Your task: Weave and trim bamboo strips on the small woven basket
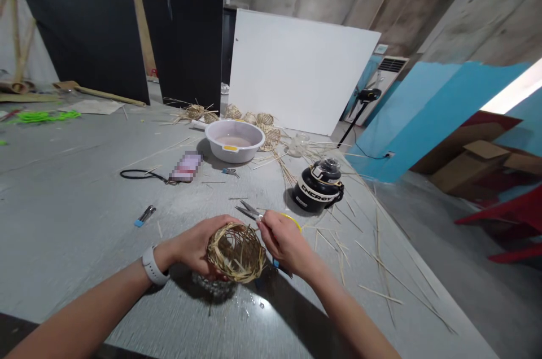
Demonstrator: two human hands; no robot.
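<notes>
My left hand is wrapped round a small woven straw ball, holding it just above the grey table. A white watch sits on that wrist. My right hand is at the ball's right edge, its fingers pinched on a thin straw strip at the weave. Yellow-handled scissors lie on the table just behind my right hand, with the blades pointing left.
A white basin stands farther back, with several woven straw balls behind it. A black jug is to the right. Loose straw strips litter the right side. A black cord and a small blue-tipped tool lie at left.
</notes>
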